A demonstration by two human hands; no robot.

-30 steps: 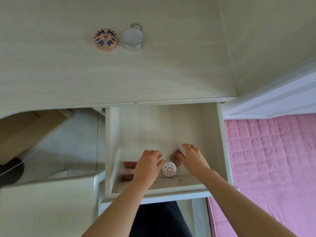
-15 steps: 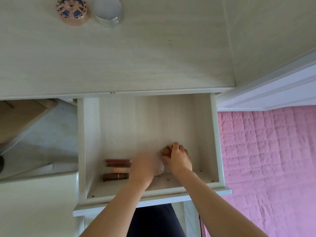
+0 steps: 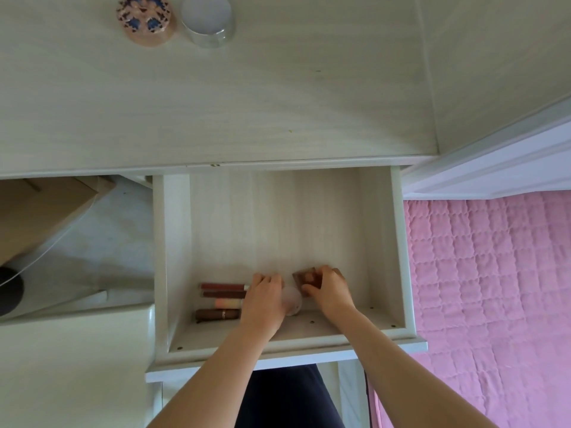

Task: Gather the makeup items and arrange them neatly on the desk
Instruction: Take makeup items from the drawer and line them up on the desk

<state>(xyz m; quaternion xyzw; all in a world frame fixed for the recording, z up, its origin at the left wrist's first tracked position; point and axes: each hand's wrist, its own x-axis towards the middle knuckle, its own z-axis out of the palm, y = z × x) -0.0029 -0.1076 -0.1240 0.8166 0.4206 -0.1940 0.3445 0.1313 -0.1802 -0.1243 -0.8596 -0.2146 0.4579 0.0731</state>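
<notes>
Both hands are inside the open drawer (image 3: 383, 236) under the desk (image 3: 278, 103). My left hand (image 3: 265, 299) curls round a small round white jar (image 3: 293, 301), which shows blurred beside its fingers. My right hand (image 3: 329, 288) grips a brown square compact (image 3: 304, 276) near the drawer's front. Several lipstick and gloss tubes (image 3: 222, 299) lie side by side at the drawer's front left, just left of my left hand. On the desk at the top stand a pink patterned round compact (image 3: 143, 21) and a clear round jar (image 3: 207, 21).
A bed with a pink quilted cover (image 3: 494, 288) lies to the right of the drawer. A white cabinet top (image 3: 71, 366) sits at lower left, with a brown cardboard box (image 3: 40, 211) and a dark round object (image 3: 9, 293) behind it.
Both hands went from hovering over the items to closing on them: the left on the white jar, the right on the brown compact. The view shifted, so the desk items sit higher.
</notes>
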